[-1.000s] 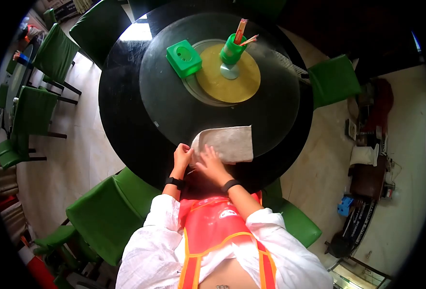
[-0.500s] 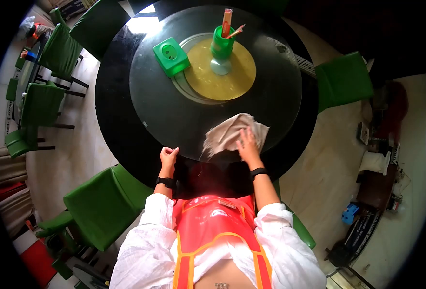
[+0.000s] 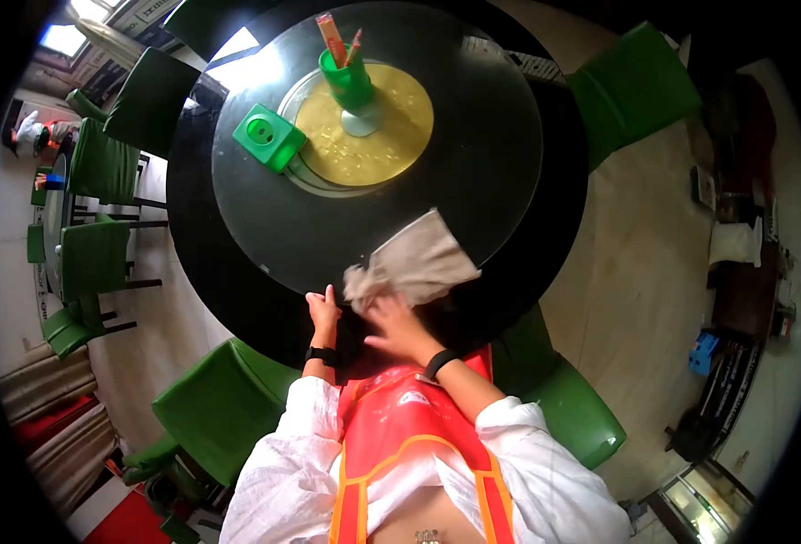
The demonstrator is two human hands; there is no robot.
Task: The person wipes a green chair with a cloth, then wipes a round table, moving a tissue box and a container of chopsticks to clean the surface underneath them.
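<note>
A grey cloth (image 3: 416, 264) lies crumpled on the near part of the dark round glass turntable (image 3: 473, 163). My right hand (image 3: 393, 325) presses on the cloth's near edge, fingers spread. Beside it, my left hand (image 3: 323, 307) rests with curled fingers on the rim of the black round table (image 3: 210, 263), empty, just left of the cloth. Both wrists wear black bands.
A green square box (image 3: 269, 137) and a green cup of chopsticks (image 3: 348, 80) stand on the yellow centre disc (image 3: 364, 136). Green chairs (image 3: 210, 408) ring the table, one at my left, one at my right (image 3: 568, 408). Another table with chairs stands far left.
My right hand has pulled the cloth back leftward and nearer to me across the turntable. The left hand stayed on the table rim. The view shifted so the table sits higher and left.
</note>
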